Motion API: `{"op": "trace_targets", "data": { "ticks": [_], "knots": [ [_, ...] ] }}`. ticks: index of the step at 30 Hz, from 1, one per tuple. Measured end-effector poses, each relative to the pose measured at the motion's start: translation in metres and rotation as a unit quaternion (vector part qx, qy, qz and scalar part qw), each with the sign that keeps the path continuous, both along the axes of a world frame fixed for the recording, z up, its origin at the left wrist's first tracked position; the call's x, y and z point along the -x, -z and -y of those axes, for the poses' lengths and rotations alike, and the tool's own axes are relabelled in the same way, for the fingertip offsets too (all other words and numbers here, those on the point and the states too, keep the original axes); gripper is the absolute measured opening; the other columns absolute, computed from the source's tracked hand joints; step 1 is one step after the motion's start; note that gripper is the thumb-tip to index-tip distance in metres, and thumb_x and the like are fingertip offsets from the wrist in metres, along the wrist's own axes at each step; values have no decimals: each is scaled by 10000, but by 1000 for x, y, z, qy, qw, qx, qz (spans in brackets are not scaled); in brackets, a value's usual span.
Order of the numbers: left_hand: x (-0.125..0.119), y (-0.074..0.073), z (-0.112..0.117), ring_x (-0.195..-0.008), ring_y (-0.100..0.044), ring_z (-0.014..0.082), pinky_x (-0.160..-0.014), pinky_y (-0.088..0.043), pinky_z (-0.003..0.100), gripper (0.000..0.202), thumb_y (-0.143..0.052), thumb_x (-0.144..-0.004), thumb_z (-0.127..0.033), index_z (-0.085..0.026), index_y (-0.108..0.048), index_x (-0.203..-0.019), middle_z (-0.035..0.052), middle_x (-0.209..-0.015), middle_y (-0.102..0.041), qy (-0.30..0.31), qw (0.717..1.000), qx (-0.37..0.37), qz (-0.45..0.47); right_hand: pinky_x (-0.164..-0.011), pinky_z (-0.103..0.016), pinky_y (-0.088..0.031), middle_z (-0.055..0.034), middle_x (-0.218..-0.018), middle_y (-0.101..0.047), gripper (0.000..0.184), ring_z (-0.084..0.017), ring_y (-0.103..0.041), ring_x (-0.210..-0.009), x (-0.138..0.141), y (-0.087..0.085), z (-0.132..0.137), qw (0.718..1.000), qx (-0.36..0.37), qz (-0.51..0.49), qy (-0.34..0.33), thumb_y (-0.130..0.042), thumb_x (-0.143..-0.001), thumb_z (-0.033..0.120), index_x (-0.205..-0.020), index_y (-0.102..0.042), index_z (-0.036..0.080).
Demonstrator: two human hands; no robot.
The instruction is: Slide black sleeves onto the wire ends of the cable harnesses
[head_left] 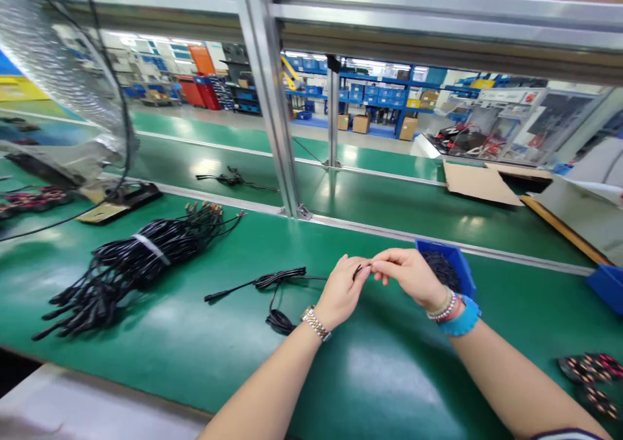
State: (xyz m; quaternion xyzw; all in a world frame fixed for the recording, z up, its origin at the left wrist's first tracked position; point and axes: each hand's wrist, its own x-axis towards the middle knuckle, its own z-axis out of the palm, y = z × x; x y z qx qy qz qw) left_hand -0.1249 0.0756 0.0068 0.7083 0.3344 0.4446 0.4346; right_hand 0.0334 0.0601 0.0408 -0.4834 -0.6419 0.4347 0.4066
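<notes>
Between my two hands, over the green bench, is the end of a thin black cable point(287, 273). My left hand point(342, 291), with a metal watch at the wrist, pinches the cable near its end. Fingertips of my right hand point(406, 272) close on the tip, where fine wire ends show; the detail is too small to make out. The rest of the cable lies left of my hands, partly coiled, with a plug at its far end. Just behind my right hand stands a blue bin point(457, 265) filled with small dark parts.
A tied bundle of black cables point(150, 252) lies on the left of the bench. Upright metal posts point(272, 96) rise behind it. An open cardboard box point(481, 182) sits at the back right, and small round parts point(591, 368) lie at the right edge.
</notes>
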Motion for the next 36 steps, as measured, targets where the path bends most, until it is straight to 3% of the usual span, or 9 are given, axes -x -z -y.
{"op": "trace_targets", "data": {
  "ticks": [5,8,11,15,16,18,20,28,36],
  "knots": [
    [-5,2,9,-614,-501,134,-1009,-215,335,205,-516,-780,-326,-215,-645,-666,-14,-592,-565,27,999,-2,-29,-501,-222,-390,-26,-677,-611,149,-92,-487,-546,-3,9,23,996,-11,-36,75,-601,-711,290,-696,-657,152],
    [-6,1,13,-571,-471,137,-770,-387,276,218,-547,-755,-364,-198,-655,-664,8,-589,-556,44,998,37,-26,-463,-213,-363,-9,-584,-561,174,-79,-459,-491,0,13,27,974,105,-193,52,-632,-670,307,-635,-607,138],
    [-7,0,16,-521,-426,116,-557,-351,225,246,-548,-752,-388,-176,-653,-682,6,-574,-527,57,996,65,-29,-449,-202,-349,-9,-586,-545,202,-72,-452,-487,-3,15,28,952,153,-264,13,-635,-661,326,-636,-590,130],
    [-10,2,17,-484,-344,85,-479,-288,206,299,-527,-758,-419,-159,-624,-649,-23,-528,-449,52,990,128,-6,-533,-226,-411,-31,-679,-622,229,-114,-525,-571,-43,5,18,995,30,75,50,-541,-744,343,-805,-657,156],
    [-10,3,17,-471,-324,78,-457,-268,204,316,-518,-761,-431,-152,-616,-648,-23,-539,-448,54,986,157,6,-593,-232,-427,-41,-744,-647,233,-131,-558,-644,-60,1,14,975,-8,206,80,-507,-766,320,-839,-667,167],
    [-10,5,15,-460,-297,66,-431,-235,203,337,-509,-762,-441,-140,-597,-639,-12,-585,-477,62,976,205,35,-688,-237,-425,-50,-818,-670,246,-157,-591,-764,-94,-6,5,866,3,478,146,-449,-786,263,-793,-684,190],
    [-10,7,15,-461,-286,58,-424,-216,204,338,-511,-764,-430,-132,-580,-620,6,-638,-516,70,969,228,59,-697,-285,-422,-107,-778,-672,241,-212,-607,-777,-123,-8,-2,811,40,558,172,-456,-751,202,-706,-687,150],
    [-12,9,15,-443,-270,53,-420,-194,212,351,-514,-757,-428,-125,-572,-587,-5,-573,-501,79,966,241,52,-652,-327,-441,-176,-793,-665,203,-263,-631,-763,-137,11,-23,741,119,641,162,-502,-685,164,-726,-696,117],
    [-12,8,14,-440,-280,40,-419,-209,204,355,-508,-754,-425,-108,-567,-606,34,-670,-564,74,966,245,35,-687,-327,-442,-158,-803,-670,210,-258,-630,-781,-135,21,-27,750,106,638,138,-497,-687,146,-735,-700,132]
  ]
}}
